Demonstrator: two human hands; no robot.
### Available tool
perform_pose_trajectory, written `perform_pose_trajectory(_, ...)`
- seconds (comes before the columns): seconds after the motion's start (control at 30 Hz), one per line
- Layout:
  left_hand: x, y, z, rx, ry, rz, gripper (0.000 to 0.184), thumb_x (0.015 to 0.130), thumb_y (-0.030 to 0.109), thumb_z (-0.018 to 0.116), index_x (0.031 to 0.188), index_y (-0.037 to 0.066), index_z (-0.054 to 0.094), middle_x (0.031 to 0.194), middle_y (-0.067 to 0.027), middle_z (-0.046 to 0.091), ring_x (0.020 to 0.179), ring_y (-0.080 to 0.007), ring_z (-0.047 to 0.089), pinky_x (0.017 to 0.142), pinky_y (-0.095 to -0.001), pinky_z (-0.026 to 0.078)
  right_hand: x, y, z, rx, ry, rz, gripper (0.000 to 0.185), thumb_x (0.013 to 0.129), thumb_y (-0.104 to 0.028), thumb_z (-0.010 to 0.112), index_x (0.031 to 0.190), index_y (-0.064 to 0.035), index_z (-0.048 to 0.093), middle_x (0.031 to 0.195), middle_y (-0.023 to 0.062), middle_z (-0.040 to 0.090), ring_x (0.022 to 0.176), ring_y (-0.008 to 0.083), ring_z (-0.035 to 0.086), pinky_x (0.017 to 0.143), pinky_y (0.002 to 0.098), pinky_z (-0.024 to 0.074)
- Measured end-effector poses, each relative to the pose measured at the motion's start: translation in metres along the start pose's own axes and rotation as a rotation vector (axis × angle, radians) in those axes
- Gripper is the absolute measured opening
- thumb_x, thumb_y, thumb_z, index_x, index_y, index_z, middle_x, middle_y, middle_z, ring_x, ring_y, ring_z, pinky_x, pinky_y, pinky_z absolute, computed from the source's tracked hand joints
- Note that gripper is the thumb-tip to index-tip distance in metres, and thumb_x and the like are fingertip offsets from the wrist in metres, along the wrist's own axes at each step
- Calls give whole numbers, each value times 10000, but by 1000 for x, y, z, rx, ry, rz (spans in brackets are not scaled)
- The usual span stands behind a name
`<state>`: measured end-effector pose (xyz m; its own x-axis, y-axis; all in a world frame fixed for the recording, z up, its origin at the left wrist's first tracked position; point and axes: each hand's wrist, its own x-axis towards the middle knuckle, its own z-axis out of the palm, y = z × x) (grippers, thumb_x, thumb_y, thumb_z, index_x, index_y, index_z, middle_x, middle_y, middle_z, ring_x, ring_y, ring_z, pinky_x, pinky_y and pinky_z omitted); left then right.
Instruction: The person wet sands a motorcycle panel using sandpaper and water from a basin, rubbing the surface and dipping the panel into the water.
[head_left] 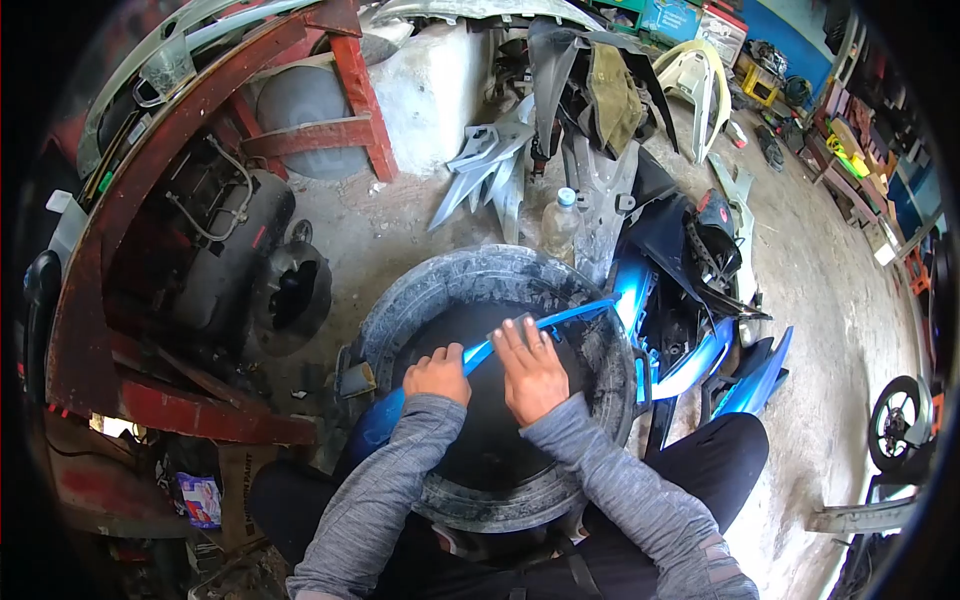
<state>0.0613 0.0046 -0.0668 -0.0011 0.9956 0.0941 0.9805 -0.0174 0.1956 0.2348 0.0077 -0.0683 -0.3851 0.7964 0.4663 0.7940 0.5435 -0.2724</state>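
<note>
Rough, pale concrete floor [800,260] spreads around the work. The bench [240,50] on the left is a curved frame of scuffed red wood, with a rounded metal tank [235,235] beneath it. Between the person's knees stands a round black tub [500,262], its thick rim smeared with chalky grey residue; the surface inside is dark and smooth. Beyond and to the right, loose body panels [690,370] crowd against the tub, glossy blue and matt black with sharp edges, and a clear bottle [560,225] with a pale blue cap stands behind it.

The blue panel [478,355] lies slantwise across the tub, shiny, broad at the near left and tapering to a thin strip over the far rim. The left hand [438,377] has its grip curled firmly over it. The right hand [532,372] reaches flat onto it, fingers straight; whether that grip holds anything beneath, I cannot tell.
</note>
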Motion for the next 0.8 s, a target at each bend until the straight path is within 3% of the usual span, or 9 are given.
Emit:
perform_pose_trajectory(0.17, -3, -1, -2, -2, -11, 0, 272, 783, 101, 705, 1044, 107, 629, 930, -91, 684, 866, -327, 699, 774, -464, 552, -4, 39, 2, -145, 49, 173, 467, 889, -93, 567, 1352, -32, 590, 1445, 166, 541, 1362, 419, 470, 1127, 523, 380)
perform_pose_trajectory(0.3, -1, -2, 0, -3, -9, -3, 285, 776, 103, 714, 1047, 111, 627, 924, -86, 682, 869, -327, 699, 779, -466, 552, 0, -2, 7, -41, -39, -12, 487, 889, -103, 571, 1374, -54, 578, 1463, 151, 529, 1378, 407, 459, 1132, 538, 368)
perform_pose_trajectory(0.47, -2, -3, -2, -12, -32, -21, 305, 763, 110, 724, 1052, 120, 625, 934, -82, 683, 879, -324, 698, 780, -464, 552, -18, 49, 1, -194, 50, 176, 496, 879, -80, 563, 1373, -49, 579, 1462, 155, 534, 1365, 405, 473, 1115, 543, 381)
perform_pose_trajectory(0.53, -3, -2, 1, -11, -12, 4, 317, 759, 119, 728, 1059, 125, 625, 943, -83, 684, 887, -321, 697, 782, -469, 552, -6, 41, 1, -233, 25, 128, 495, 872, -86, 569, 1365, -37, 580, 1460, 168, 530, 1352, 420, 480, 1111, 543, 384)
perform_pose_trajectory(0.67, -2, -2, 1, 12, -27, -5, 318, 762, 123, 726, 1064, 128, 626, 947, -83, 686, 887, -318, 698, 783, -473, 552, -5, -20, 7, 1, -34, -59, 480, 867, -105, 587, 1341, -30, 591, 1442, 171, 540, 1366, 427, 465, 1112, 540, 394)
perform_pose_trajectory(0.8, -3, -2, 1, -12, -9, -2, 317, 766, 120, 720, 1069, 123, 625, 951, -83, 687, 881, -317, 699, 784, -473, 552, -11, 17, 2, -115, 50, 79, 473, 872, -80, 580, 1342, -32, 596, 1450, 173, 535, 1395, 402, 438, 1124, 535, 383)
